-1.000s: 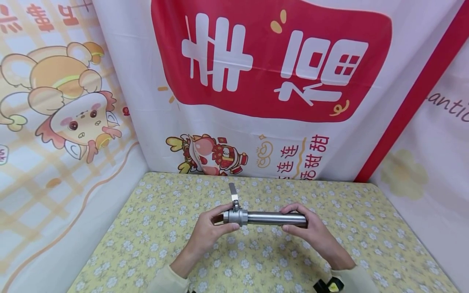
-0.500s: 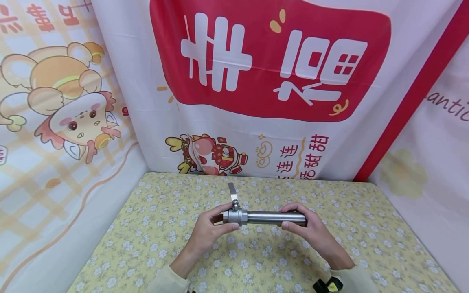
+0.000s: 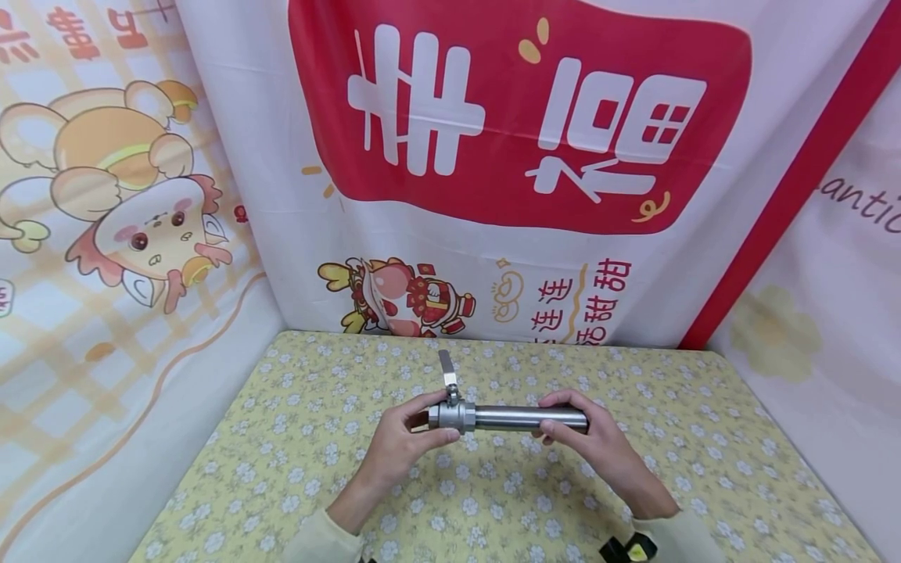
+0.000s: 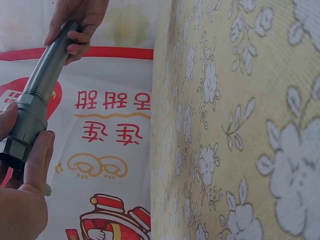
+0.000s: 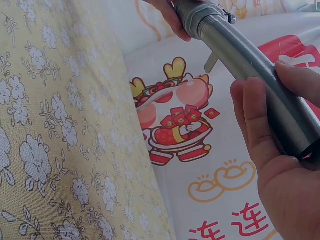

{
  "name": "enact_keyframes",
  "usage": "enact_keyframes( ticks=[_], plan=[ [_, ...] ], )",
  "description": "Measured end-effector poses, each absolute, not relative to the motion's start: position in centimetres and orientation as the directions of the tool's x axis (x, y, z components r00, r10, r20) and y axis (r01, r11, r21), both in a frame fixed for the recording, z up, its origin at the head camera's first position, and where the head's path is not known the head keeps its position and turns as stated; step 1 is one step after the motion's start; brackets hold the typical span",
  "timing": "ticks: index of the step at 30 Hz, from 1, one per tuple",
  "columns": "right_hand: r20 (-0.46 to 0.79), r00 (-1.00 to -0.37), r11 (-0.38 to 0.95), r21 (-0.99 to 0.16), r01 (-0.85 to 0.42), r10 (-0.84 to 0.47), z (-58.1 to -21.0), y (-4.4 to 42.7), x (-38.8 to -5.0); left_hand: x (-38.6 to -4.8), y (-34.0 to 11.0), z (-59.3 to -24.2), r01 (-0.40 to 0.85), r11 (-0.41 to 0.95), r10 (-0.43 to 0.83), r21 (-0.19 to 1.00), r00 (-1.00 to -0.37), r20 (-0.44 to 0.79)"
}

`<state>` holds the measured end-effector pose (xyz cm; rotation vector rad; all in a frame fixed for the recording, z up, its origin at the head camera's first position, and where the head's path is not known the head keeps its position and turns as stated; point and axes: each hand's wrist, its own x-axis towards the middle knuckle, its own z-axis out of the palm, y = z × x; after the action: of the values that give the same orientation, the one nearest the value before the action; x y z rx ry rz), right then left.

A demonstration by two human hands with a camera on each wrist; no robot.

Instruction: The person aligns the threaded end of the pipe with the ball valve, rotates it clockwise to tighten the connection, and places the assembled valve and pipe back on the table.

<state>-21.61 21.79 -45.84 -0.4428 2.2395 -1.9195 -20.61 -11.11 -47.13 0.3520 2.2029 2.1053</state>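
A silver ball valve (image 3: pixel 454 416) with a flat lever handle (image 3: pixel 447 369) is held above the table by my left hand (image 3: pixel 403 439), fingers on its far side and thumb on its near side. From its right end a smooth steel pipe (image 3: pixel 517 417) runs level to my right hand (image 3: pixel 598 434), which grips the pipe's far right end. In the left wrist view, threads (image 4: pixel 36 92) show where the pipe enters the valve. The right wrist view has the pipe (image 5: pixel 250 62) lying between my right thumb and fingers, its open end near the palm.
Beneath both hands spreads a table with a yellow flowered cloth (image 3: pixel 338 500). A white cloth with a red printed panel (image 3: pixel 521 188) hangs behind it. Printed cloths also hang at left (image 3: pixel 134 313) and right (image 3: pixel 831 375).
The fingers of my right hand have shifted round the pipe, and fingertips now show below it. My left hand and the valve stay in place.
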Motion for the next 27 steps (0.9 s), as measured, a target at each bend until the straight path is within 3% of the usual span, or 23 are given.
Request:
enact_keyframes(
  ticks=[17,27],
  plan=[
    [0.044,-0.967,0.142,-0.987,-0.081,-0.25,-45.96,21.35,-21.62,-20.6,-11.15,-47.14,0.135,0.044,0.218,0.99,-0.968,0.122],
    [0.057,-0.951,0.113,-0.989,-0.095,-0.303,-45.98,21.38,-21.4,-20.56,-11.15,-47.16,0.139,0.049,0.214,0.989,-0.969,0.125]
  ],
)
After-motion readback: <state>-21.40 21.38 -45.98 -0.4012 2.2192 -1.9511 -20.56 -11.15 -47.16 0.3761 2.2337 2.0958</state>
